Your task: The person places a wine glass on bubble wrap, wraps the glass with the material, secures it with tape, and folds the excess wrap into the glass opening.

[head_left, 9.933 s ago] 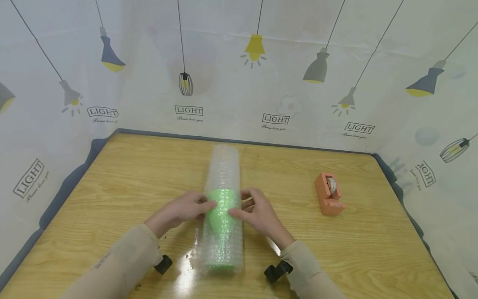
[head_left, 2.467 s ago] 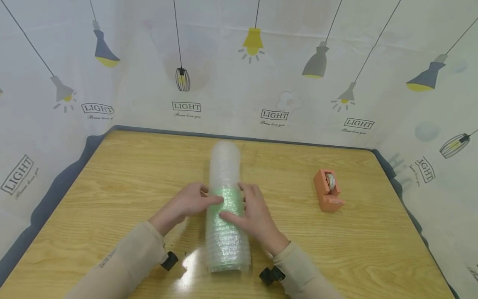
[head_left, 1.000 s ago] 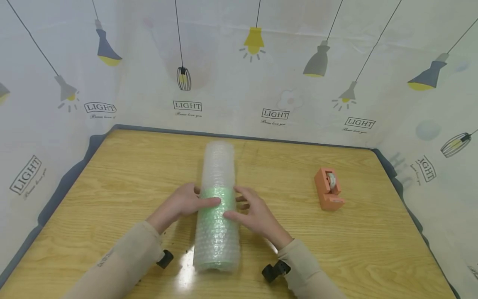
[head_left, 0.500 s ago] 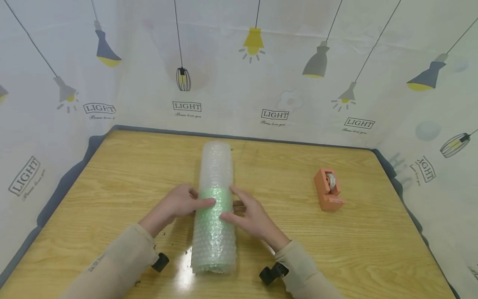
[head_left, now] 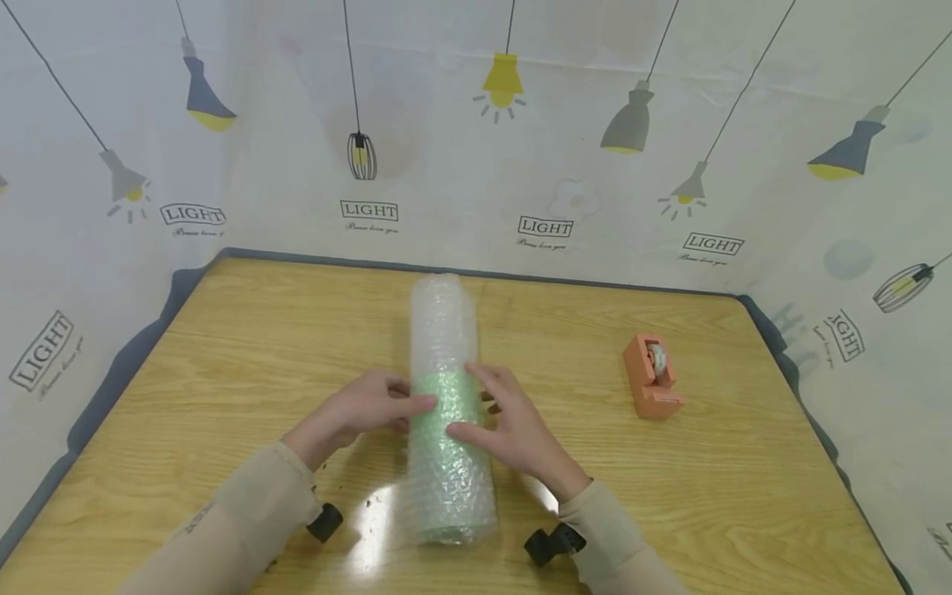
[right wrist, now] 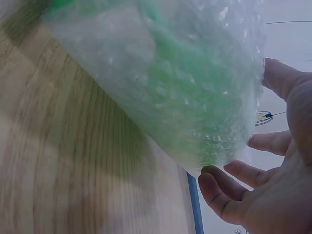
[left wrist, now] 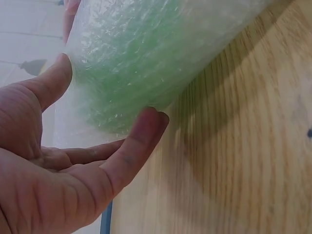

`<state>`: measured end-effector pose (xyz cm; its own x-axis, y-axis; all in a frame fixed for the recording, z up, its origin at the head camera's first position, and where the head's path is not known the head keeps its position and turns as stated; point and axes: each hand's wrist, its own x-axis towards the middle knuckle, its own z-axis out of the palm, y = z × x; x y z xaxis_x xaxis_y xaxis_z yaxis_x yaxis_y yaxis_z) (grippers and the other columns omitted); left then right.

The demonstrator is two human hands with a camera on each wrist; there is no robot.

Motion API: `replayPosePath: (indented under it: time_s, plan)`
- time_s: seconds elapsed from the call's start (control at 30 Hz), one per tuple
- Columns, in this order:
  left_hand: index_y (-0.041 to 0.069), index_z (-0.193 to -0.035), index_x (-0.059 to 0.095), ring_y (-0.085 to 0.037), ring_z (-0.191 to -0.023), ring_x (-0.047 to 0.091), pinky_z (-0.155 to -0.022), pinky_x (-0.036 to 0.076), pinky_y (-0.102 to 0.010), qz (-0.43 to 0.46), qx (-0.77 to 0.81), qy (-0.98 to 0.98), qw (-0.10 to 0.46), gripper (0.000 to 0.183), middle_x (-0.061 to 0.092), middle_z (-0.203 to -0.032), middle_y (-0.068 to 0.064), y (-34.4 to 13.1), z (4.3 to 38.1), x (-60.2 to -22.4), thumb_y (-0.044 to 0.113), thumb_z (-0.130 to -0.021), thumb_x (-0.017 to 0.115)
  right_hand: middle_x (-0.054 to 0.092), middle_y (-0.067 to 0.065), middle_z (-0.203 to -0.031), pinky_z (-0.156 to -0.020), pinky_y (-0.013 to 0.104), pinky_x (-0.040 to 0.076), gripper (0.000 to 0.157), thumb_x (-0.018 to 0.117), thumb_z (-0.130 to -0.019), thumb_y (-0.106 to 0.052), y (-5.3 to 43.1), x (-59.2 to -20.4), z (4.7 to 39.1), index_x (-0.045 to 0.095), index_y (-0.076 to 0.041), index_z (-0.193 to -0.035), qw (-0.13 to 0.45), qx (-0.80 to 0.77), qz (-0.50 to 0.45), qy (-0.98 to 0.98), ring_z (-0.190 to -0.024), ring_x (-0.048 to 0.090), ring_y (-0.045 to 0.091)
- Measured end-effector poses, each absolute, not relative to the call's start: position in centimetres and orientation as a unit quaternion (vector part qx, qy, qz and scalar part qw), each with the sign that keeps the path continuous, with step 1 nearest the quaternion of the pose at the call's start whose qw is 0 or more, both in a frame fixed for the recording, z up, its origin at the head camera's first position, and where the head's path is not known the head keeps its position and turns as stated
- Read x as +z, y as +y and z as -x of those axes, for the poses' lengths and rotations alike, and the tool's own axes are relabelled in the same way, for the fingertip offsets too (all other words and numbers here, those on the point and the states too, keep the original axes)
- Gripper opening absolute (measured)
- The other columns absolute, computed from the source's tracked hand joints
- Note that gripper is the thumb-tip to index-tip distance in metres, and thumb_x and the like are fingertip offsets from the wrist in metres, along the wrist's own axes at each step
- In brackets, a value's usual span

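A roll of bubble wrap (head_left: 446, 330) lies lengthwise on the wooden table, pointing away from me. Something green (head_left: 446, 397) shows through its layers around the middle, and a green rim is visible at the near end; its kind is hidden by the wrap. My left hand (head_left: 372, 402) holds the roll's left side, thumb on top and fingers low along the side. From the right, my right hand (head_left: 513, 426) holds it the same way, its thumb a little nearer to me. Both wrist views show fingertips against the bubble wrap (left wrist: 131, 63), close to the tabletop.
An orange tape dispenser (head_left: 653, 376) with a roll of tape stands to the right on the table (head_left: 297, 322). Behind the table's far edge hangs a white cloth (head_left: 446, 223) printed with lamps. Small dark specks lie left of the roll.
Since half a second ago the roll has shifted right, with both hands following. Compared with the oldest frame, the green looks paler under the wrap. The tape dispenser has stayed put.
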<state>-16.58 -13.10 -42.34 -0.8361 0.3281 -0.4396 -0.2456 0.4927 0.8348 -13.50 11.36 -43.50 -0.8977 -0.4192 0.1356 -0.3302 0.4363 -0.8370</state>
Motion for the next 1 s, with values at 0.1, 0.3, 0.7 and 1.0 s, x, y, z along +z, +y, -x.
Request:
replayPosePath:
  time_s: [0.1, 0.3, 0.7, 1.0]
  plan:
    - [-0.008, -0.135, 0.058, -0.027, -0.098, 0.073, -0.103, 0.052, -0.056, -0.031, 0.515, 0.805, 0.295, 0.066, 0.07, -0.124, -0.019, -12.9, 16.6, -42.4, 0.042, -0.095, 0.074, 0.044, 0.019, -0.151, -0.093, 0.046, 0.056, 0.083, 0.083, -0.089, -0.029, 11.5, -43.3, 13.4, 0.041, -0.006, -0.157, 0.043, -0.47, 0.217, 0.854, -0.115, 0.058, 0.031]
    - [-0.007, -0.134, 0.061, -0.028, -0.101, 0.072, -0.106, 0.049, -0.057, -0.037, 0.517, 0.801, 0.301, 0.06, 0.07, -0.123, -0.019, -12.6, 16.8, -42.4, 0.038, -0.097, 0.073, 0.043, 0.019, -0.152, -0.092, 0.046, 0.056, 0.083, 0.083, -0.089, -0.028, 11.7, -43.2, 13.3, 0.041, -0.006, -0.157, 0.041, -0.458, 0.217, 0.861, -0.116, 0.057, 0.032]
    - [-0.006, -0.147, 0.048, -0.041, -0.121, 0.062, -0.095, 0.057, -0.05, -0.056, 0.406, 0.891, 0.194, 0.077, 0.059, -0.138, -0.025, -12.6, 16.6, -41.4, 0.037, -0.091, 0.08, 0.037, 0.02, -0.155, -0.098, 0.054, 0.051, 0.091, 0.085, -0.083, -0.027, 12.2, -43.8, 13.8, 0.039, -0.009, -0.159, 0.066, -0.462, 0.249, 0.849, -0.122, 0.05, 0.032]
    - [0.001, -0.146, 0.053, -0.038, -0.118, 0.06, -0.092, 0.059, -0.048, -0.134, 0.359, 0.92, 0.083, 0.065, 0.051, -0.141, -0.021, -12.3, 15.3, -40.0, 0.019, -0.09, 0.081, 0.03, 0.014, -0.16, -0.1, 0.054, 0.048, 0.099, 0.088, -0.079, -0.027, 12.9, -44.3, 14.6, 0.035, -0.016, -0.162, 0.104, -0.476, 0.278, 0.828, -0.13, 0.046, 0.034]
